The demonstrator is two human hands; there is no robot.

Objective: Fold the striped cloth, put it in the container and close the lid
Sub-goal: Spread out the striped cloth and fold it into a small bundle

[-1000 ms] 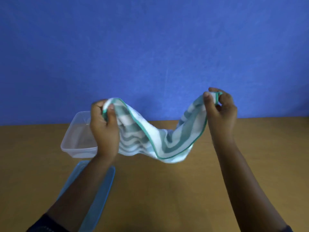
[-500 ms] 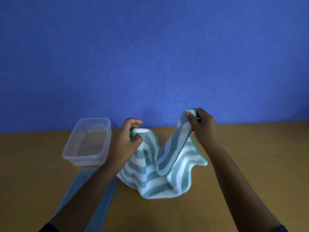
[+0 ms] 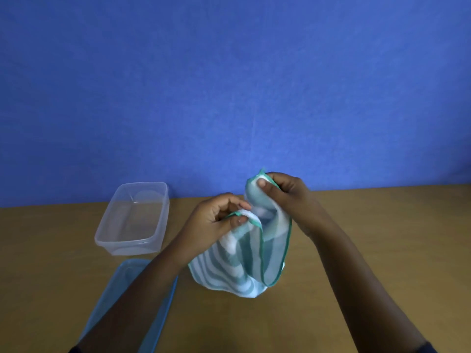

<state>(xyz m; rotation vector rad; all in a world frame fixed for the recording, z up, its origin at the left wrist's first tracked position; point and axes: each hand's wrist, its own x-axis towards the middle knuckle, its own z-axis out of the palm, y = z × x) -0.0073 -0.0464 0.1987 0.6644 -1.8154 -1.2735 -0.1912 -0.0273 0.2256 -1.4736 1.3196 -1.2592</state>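
Note:
The striped cloth (image 3: 237,266), white and teal with a green hem, hangs between my hands with its lower fold resting on the wooden table (image 3: 356,250). My left hand (image 3: 216,222) pinches one top corner. My right hand (image 3: 283,192) pinches the other corner, slightly higher, and the two corners are nearly together. The clear plastic container (image 3: 132,220) stands open and empty to the left of the cloth. Its blue lid (image 3: 122,289) lies flat on the table in front of the container, partly hidden under my left forearm.
A blue wall (image 3: 229,85) rises right behind the table's far edge. Bare wooden tabletop extends to the right of the cloth and in front of it.
Both hands have come down and moved toward each other, bringing the cloth's two held corners close. The cloth went from hanging stretched in the air to bunching on the table.

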